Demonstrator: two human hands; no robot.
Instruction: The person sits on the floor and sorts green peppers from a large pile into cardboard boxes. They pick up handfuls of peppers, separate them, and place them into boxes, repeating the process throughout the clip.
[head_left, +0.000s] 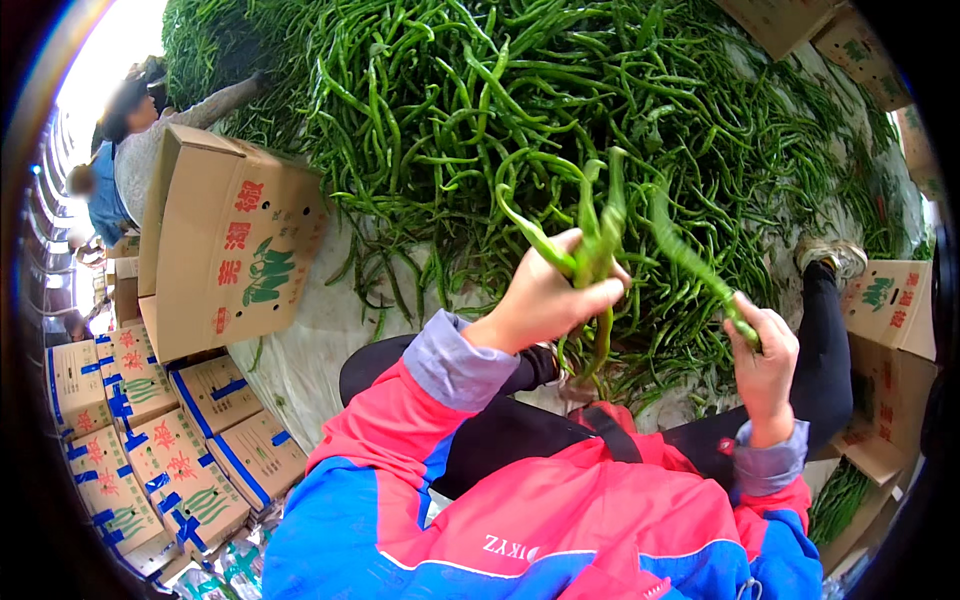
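Observation:
My left hand (547, 296) grips a small bunch of long green chilli peppers (598, 244), their ends sticking out above and below the fist. Off to the right, my right hand (766, 367) pinches a single long green pepper (694, 259) near its lower end; that pepper is blurred. Beyond both hands rises a big heap of loose green chilli peppers (517, 97). Its near edge spreads over a pale sheet (300, 382) between my bent legs.
A large cardboard carton (225, 255) tilts at the left, near a person (142, 169) reaching toward the heap. Taped cartons (176, 480) are stacked lower left. At right stands an open carton (889, 382), with green peppers (836, 502) below its flap. More cartons (862, 56) lie upper right.

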